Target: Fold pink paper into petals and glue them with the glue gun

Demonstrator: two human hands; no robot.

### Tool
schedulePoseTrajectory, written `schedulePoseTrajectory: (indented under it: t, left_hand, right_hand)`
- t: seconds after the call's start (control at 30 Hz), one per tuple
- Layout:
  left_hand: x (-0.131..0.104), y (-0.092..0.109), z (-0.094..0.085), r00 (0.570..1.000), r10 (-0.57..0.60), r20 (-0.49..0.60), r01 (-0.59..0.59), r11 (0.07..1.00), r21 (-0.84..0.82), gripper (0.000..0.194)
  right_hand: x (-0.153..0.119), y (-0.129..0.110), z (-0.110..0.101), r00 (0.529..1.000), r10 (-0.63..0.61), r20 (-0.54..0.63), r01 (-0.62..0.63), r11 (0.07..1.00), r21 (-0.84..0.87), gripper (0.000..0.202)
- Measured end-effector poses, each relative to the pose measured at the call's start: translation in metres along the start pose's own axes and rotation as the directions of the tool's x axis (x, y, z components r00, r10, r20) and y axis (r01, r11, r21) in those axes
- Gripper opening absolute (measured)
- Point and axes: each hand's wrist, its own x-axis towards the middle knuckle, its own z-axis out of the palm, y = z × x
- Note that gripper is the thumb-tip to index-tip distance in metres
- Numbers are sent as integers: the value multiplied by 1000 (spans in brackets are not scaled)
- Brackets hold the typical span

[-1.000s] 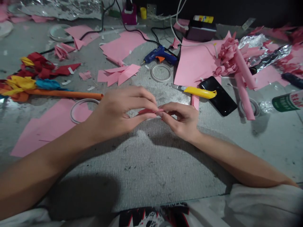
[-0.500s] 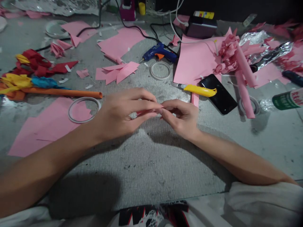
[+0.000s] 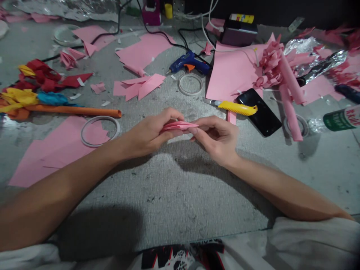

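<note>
Between my hands is a narrow stack of folded pink paper (image 3: 179,126), its layered edges facing me. My left hand (image 3: 153,131) grips its left end, thumb below and fingers behind. The fingertips of my right hand (image 3: 218,137) pinch its right tip. Both hands are just above the grey tabletop (image 3: 168,195). Close behind my right hand, a yellow utility knife (image 3: 237,107) with its blade out rests partly on a black phone (image 3: 261,112). A roll of tape (image 3: 190,84) lies beyond my hands.
A blue glue gun (image 3: 187,62) lies at the back among cables. Pink paper sheets (image 3: 233,71) and rolled pink paper (image 3: 291,112) fill the right. At left are an orange paper tube (image 3: 75,110), a tape ring (image 3: 100,130) and a pink sheet (image 3: 56,150). A labelled bottle (image 3: 341,119) lies far right.
My left hand's fingers have drawn back from over the folded paper, so its layered edges now show. My right hand has barely moved and keeps its pinch.
</note>
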Motion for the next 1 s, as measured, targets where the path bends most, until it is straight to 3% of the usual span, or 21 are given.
schedulePoseTrajectory:
  t: [0.33,0.47,0.53,0.6,0.7,0.77,0.83,1.0]
  left_hand:
    - [-1,0,0,998,-65,24,63,996,62,27]
    - [-2,1,2,996,-80,35,80,997,-12,29]
    - [-2,2,4,997,-62,-51,57,994,-91,36]
    - [-1,2,6,976,-64,-210,35,990,-140,38]
    - [0,1,11,903,-78,-422,7,986,-166,33]
    - [-1,-2,16,858,-25,-513,-83,979,-187,35]
    - [-2,-3,20,825,14,-565,-152,968,-198,34]
    - [-7,-3,27,797,3,-604,-109,984,-140,28]
  right_hand:
    - [1,-3,-1,998,19,62,-16,999,-49,18]
    - [3,-2,1,997,72,37,-72,997,-17,21]
    - [6,0,1,991,134,3,-134,990,47,23]
    - [10,4,0,979,203,-14,-200,972,121,23]
    - [15,8,-3,959,274,67,-282,939,195,26]
    - [17,11,-5,941,306,146,-331,922,201,27]
    - [18,13,-6,929,321,186,-356,912,204,28]
    - [17,18,-8,929,307,208,-352,906,236,24]
